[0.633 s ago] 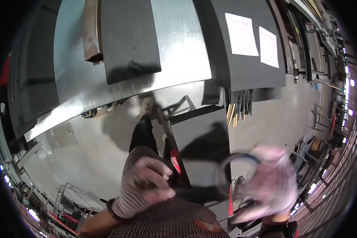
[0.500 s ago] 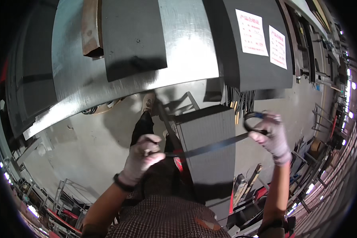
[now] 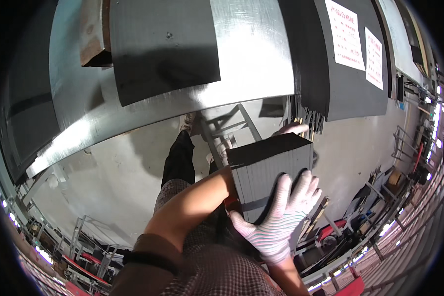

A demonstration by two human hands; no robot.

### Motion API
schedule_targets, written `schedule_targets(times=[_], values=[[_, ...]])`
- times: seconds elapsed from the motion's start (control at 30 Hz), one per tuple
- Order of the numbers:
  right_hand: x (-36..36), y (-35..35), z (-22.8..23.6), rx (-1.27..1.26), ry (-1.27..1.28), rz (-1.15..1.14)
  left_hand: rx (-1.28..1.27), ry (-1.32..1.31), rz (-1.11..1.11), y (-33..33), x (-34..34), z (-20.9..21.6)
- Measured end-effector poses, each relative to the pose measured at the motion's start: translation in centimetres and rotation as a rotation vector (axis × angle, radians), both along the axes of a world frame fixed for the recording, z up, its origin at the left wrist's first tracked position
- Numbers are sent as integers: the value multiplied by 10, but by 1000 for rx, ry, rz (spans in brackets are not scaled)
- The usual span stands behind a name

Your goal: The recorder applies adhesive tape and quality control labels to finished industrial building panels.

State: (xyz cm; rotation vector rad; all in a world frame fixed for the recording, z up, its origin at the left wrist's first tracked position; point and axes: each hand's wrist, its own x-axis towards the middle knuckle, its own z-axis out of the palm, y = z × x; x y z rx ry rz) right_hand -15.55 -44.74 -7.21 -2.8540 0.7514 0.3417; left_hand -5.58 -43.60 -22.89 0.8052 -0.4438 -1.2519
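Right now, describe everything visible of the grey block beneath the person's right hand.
The grey block is box-shaped, with a finely lined grey face and a blackish far end; its material is uncertain. A dark band crosses the lined face. It stands between the person's body and the metal table. The right hand lies spread on that face; the left hand, mostly hidden, shows beyond the far end.

white glare on metal tabletop; soft shadow across floor; edges bent, corners black
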Motion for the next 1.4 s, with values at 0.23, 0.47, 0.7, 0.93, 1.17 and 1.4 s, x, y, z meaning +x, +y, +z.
schedule_targets(times=[0.23, 0.47, 0.7, 0.93, 1.17, 1.4], values=[[2, -10, -2, 17, -72, -87, 529, 575, 59, 216, -29, -38], [0, -18, 18, 335, -733, -142, 396, -577, -74, 134, 35, 180], [28, -55, 52, 740, -330, 458, 440, -1144, -34, 12, 75, 117], [8, -167, -18, 855, -81, 71, 402, -959, -294, 8, 78, 111], [-71, -159, -144, 959, -307, -406, 514, -1295, -68, 12, 82, 152], [-136, -201, -145, 699, -230, -545, 797, -1153, 1052, 76, 292, 157]])
